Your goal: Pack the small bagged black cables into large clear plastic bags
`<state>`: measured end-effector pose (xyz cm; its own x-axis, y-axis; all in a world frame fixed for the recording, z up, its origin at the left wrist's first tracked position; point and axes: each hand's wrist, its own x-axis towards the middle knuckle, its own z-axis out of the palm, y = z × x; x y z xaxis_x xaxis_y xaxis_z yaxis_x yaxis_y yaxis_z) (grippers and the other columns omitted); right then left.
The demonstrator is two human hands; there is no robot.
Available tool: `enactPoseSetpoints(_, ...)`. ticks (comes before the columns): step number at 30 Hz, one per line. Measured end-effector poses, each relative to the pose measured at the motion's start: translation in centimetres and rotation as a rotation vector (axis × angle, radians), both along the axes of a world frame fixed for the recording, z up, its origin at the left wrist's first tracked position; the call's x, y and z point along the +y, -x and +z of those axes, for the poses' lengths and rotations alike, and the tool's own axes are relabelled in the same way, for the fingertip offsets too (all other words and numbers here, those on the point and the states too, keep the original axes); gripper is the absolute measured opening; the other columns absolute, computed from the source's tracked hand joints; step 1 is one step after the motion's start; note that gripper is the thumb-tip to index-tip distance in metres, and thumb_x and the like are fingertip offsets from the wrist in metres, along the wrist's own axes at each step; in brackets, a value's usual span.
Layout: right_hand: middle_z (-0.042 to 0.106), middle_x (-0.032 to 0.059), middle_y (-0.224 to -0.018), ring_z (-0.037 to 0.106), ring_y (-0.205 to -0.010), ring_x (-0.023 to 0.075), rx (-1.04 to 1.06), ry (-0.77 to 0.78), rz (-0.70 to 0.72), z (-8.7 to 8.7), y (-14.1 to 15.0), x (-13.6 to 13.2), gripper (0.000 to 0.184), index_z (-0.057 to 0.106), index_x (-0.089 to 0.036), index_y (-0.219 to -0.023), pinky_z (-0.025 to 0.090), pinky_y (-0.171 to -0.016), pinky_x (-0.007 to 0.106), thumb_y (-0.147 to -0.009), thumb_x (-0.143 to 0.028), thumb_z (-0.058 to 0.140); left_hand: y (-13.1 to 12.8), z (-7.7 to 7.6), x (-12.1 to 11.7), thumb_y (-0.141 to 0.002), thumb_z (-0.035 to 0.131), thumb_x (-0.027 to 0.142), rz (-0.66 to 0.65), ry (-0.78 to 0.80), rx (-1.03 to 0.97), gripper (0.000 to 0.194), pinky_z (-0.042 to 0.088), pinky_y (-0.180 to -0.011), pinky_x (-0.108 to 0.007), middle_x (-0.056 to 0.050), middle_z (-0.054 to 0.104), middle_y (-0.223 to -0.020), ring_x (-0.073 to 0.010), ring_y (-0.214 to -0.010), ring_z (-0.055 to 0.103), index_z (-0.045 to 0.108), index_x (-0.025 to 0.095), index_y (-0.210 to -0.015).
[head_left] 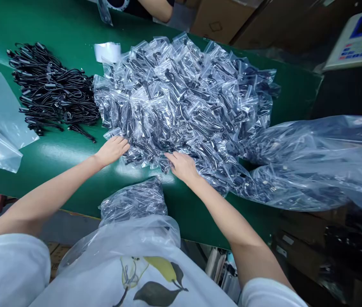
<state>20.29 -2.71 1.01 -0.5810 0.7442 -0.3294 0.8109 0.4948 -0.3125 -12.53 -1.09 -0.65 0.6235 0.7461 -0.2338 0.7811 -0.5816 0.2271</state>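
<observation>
Small clear bags (181, 102): a broad heap at the middle of the green desk (81, 155), dark cables visible inside.
Left hand (113, 150): fingers close together on the heap's near left edge, touching a bag; whether it grips one cannot be told.
Right hand (184, 165): at the heap's near edge, fingers narrowly spread and touching the bags; hold, if any, unclear.
Loose black cables (53, 91): tied bundles, stacked left of the heap.
Flat clear bag (3, 121): at the far left, on the desk.
White slips (107, 52): beside the heap's far left corner.
Filled clear sack (134, 200): at the near edge, against the wearer.
Large clear sacks (309, 160): right, apparently holding more bagged cables.
Scale (358, 40): upper right, with keypad and display.
Another person's arm (158, 7): beyond the far edge.
</observation>
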Motion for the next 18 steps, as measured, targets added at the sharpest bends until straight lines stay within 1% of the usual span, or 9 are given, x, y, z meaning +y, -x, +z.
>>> enactPoseSetpoints(2,0.066,0.0149,-0.128,0.060,-0.119,0.0282,0.150,-0.084,0.088,0.5,2.8,3.6,0.048,0.058,-0.017,-0.138,0.047,-0.099,0.043,-0.095,-0.005,0.040,1.0,0.7,-1.4,-0.093,0.039,0.005,0.072,0.007,0.002,0.028,0.041,-0.086,-0.042,-0.016,0.062,-0.097,-0.0273,-0.094,0.053,0.065,0.016,-0.092)
enactPoseSetpoints(5,0.056,0.0074,-0.147,0.043,-0.143,0.0269,0.374,-0.071,0.252,0.1,7.8,9.4,0.047,0.064,-0.020,-0.126,0.029,-0.122,0.054,-0.092,0.000,0.040,1.6,1.2,-3.0,-0.087,0.045,0.007,0.299,0.071,-0.049,0.021,0.043,-0.086,-0.041,-0.015,0.063,-0.098,-0.0275,-0.094,0.055,0.062,0.016,-0.096)
enactPoseSetpoints(6,0.057,0.0044,-0.145,0.040,-0.146,0.0261,0.430,-0.026,0.285,-0.3,9.3,11.0,0.043,0.067,-0.020,-0.117,0.023,-0.124,0.058,-0.089,0.001,0.042,1.6,1.1,-3.4,-0.086,0.047,0.008,0.419,0.127,-0.097,0.020,0.044,-0.085,-0.040,-0.013,0.062,-0.096,-0.0264,-0.092,0.055,0.061,0.016,-0.097)
enactPoseSetpoints(8,0.064,0.0006,-0.131,0.042,-0.144,0.0241,0.508,0.074,0.298,-1.0,11.6,13.3,0.034,0.069,-0.020,-0.097,0.019,-0.125,0.062,-0.085,0.001,0.045,1.8,1.0,-4.1,-0.083,0.050,0.013,0.678,0.292,-0.240,0.018,0.046,-0.080,-0.034,-0.007,0.061,-0.091,-0.0222,-0.085,0.056,0.058,0.017,-0.099)
enactPoseSetpoints(10,0.068,0.0005,-0.112,0.050,-0.137,0.0217,0.542,0.117,0.262,-1.3,12.4,14.1,0.027,0.066,-0.021,-0.083,0.019,-0.126,0.060,-0.086,-0.002,0.046,2.2,0.8,-4.6,-0.081,0.050,0.017,0.876,0.463,-0.399,0.018,0.045,-0.072,-0.029,-0.002,0.059,-0.085,-0.0177,-0.077,0.054,0.056,0.018,-0.098)
enactPoseSetpoints(12,0.068,0.0024,-0.100,0.057,-0.128,0.0218,0.535,0.103,0.138,-1.0,11.4,13.2,0.023,0.065,-0.021,-0.082,0.021,-0.127,0.057,-0.089,-0.007,0.048,2.6,1.0,-4.9,-0.080,0.051,0.021,0.948,0.534,-0.497,0.018,0.044,-0.069,-0.025,0.000,0.059,-0.083,-0.0157,-0.074,0.054,0.056,0.018,-0.098)
enactPoseSetpoints(14,0.069,0.0050,-0.098,0.061,-0.121,0.0250,0.519,0.086,-0.112,-0.4,9.1,10.7,0.014,0.066,-0.019,-0.091,0.028,-0.123,0.059,-0.092,-0.016,0.052,2.6,1.4,-5.3,-0.082,0.056,0.027,0.934,0.495,-0.471,0.021,0.044,-0.071,-0.026,-0.001,0.061,-0.083,-0.0170,-0.075,0.057,0.060,0.017,-0.100)
enactPoseSetpoints(15,0.070,0.0067,-0.100,0.062,-0.119,0.0271,0.521,0.094,-0.272,-0.1,7.6,9.0,0.013,0.066,-0.018,-0.096,0.033,-0.120,0.060,-0.092,-0.022,0.055,2.2,1.6,-5.5,-0.083,0.059,0.032,0.902,0.471,-0.413,0.025,0.044,-0.072,-0.027,-0.002,0.062,-0.083,-0.0188,-0.077,0.059,0.062,0.017,-0.102)
enactPoseSetpoints(18,0.074,0.0105,-0.107,0.066,-0.113,0.0296,0.583,0.221,-0.708,0.0,3.8,2.6,0.031,0.068,-0.015,-0.106,0.047,-0.108,0.055,-0.087,-0.040,0.065,-0.8,2.2,-6.8,-0.088,0.061,0.043,0.708,0.496,-0.209,0.043,0.046,-0.076,-0.031,-0.006,0.069,-0.083,-0.0253,-0.079,0.066,0.064,0.017,-0.121)
